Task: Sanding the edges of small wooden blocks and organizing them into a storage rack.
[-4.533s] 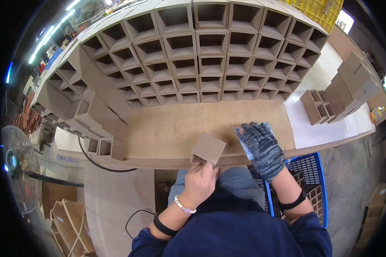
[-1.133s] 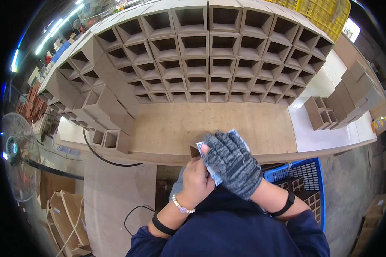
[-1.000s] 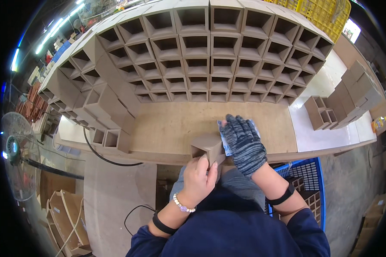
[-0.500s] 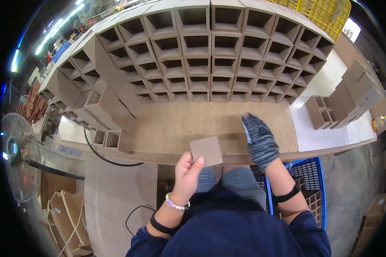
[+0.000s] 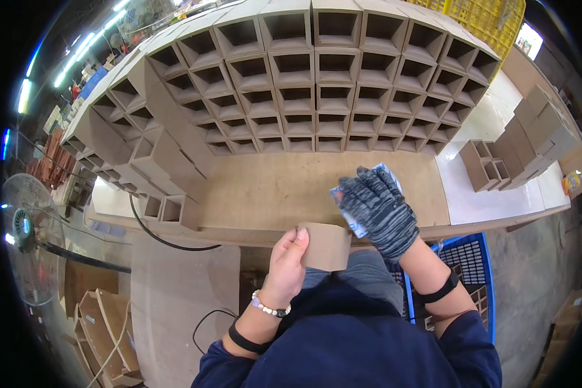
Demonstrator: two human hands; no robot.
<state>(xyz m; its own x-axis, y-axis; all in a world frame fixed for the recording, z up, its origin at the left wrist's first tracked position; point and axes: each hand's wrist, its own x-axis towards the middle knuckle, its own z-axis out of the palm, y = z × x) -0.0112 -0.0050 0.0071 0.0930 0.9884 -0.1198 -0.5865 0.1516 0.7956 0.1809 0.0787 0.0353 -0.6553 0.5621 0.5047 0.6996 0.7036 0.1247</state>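
By the bench (image 5: pixel 271 184), a brown box (image 5: pixel 326 247) was grasped by the left hand (image 5: pixel 287 262); over the bench's near side, a blue-and-white sheet (image 5: pixel 356 226) was held by the gloved right hand (image 5: pixel 379 212)

A plain brown box (image 5: pixel 326 247), matt and squarish, is held up toward five o'clock from the centre of the view, one broad face turned to the camera and its sides nearly straight. At about one o'clock from it sits a white-and-blue sheet (image 5: pixel 354 224), slanted and mostly covered (only its margins peek out, toward nine, six and one o'clock), near the box, though whether they touch is unclear.
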